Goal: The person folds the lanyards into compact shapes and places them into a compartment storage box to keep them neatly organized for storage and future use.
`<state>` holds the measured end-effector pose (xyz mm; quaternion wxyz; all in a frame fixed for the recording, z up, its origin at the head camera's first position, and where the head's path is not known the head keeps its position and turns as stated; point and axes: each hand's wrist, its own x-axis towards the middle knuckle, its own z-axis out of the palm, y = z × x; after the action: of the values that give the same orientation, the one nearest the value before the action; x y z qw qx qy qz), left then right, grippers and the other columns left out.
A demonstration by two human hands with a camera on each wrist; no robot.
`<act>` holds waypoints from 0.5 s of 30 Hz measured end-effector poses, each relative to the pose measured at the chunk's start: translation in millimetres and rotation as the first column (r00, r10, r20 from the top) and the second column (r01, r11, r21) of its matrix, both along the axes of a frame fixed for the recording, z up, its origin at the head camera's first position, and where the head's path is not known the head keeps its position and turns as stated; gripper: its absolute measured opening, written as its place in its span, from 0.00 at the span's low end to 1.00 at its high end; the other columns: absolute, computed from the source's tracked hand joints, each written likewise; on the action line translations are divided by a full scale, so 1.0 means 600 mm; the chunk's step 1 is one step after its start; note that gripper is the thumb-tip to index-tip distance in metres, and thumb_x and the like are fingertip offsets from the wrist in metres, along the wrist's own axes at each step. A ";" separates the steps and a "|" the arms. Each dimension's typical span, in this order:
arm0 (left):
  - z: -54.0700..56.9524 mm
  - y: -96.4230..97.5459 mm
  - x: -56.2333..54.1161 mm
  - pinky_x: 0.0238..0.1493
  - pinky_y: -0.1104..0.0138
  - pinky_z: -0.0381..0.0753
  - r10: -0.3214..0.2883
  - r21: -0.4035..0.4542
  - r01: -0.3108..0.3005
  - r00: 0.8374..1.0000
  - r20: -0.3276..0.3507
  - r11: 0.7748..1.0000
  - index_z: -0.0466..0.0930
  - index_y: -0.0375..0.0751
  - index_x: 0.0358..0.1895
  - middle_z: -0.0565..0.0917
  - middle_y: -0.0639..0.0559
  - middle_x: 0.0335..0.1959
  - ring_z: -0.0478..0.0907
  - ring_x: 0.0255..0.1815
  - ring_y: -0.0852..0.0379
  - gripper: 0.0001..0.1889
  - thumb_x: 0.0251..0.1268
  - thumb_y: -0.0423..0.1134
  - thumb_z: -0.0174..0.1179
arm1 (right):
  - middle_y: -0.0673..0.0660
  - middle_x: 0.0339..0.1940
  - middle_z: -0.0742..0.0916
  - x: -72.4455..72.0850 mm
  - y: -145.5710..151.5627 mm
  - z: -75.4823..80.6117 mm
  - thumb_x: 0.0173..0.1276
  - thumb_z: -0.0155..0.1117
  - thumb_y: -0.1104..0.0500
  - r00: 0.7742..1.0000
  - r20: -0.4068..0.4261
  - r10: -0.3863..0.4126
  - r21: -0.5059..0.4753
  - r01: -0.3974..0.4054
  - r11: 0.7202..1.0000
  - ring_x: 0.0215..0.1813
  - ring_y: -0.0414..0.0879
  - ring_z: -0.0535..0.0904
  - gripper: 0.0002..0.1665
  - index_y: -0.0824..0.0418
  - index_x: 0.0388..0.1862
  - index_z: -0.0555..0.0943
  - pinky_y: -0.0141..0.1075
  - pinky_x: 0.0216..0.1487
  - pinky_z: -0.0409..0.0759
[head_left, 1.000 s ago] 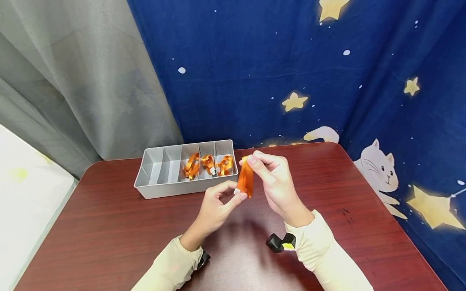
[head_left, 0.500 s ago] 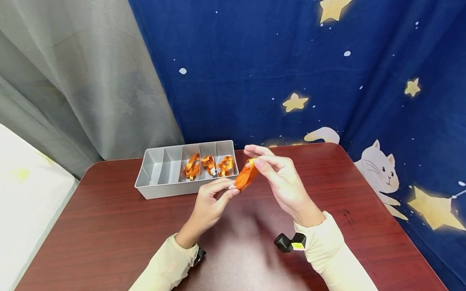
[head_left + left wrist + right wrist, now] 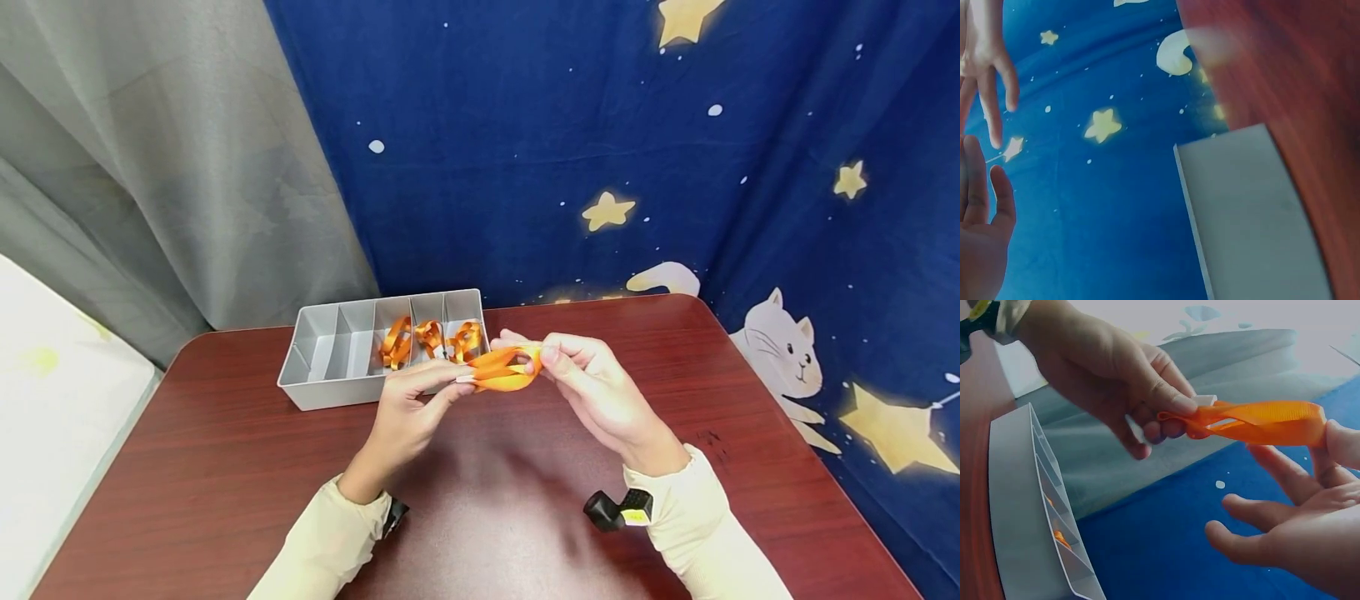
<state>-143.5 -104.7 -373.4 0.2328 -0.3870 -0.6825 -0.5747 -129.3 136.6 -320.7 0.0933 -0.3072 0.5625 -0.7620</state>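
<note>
An orange ribbon [image 3: 504, 382], folded into loops, stretches between my two hands above the table. My left hand [image 3: 408, 412] pinches its left end, where a small white piece [image 3: 1205, 400] shows in the right wrist view. My right hand [image 3: 603, 404] holds the other end of the loops between thumb and fingers; in the right wrist view its remaining fingers [image 3: 1254, 512] spread away from the ribbon. Behind the left hand stands a grey divided box [image 3: 330, 396]. The left wrist view catches parts of both hands at its left edge, but not the ribbon.
Three compartments of the box hold loose orange ribbons [image 3: 396, 342]; its two left compartments show bare floors. The box stands near the back edge of the dark red table [image 3: 225, 467]. A blue star-patterned curtain [image 3: 487, 167] and a grey curtain [image 3: 150, 167] hang behind.
The ribbon has turned from hanging nearly upright to lying level, and its loops have spread open. My left hand has moved left, my right hand slightly right and down.
</note>
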 end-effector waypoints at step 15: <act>0.024 -0.016 0.003 0.43 0.70 0.81 -0.137 -0.128 0.126 0.987 -0.079 0.984 0.86 0.36 0.41 0.86 0.48 0.34 0.82 0.37 0.56 0.05 0.64 0.31 0.65 | 0.63 0.66 0.79 0.012 0.007 0.003 0.82 0.43 0.57 0.971 -0.188 0.147 0.120 -0.126 0.985 0.80 0.57 0.50 0.16 0.62 0.43 0.80 0.45 0.78 0.49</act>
<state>-141.6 -114.3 -358.8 0.1998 -0.4698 -0.6785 -0.5283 -122.0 141.1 -318.8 0.1058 -0.4133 0.5865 -0.6885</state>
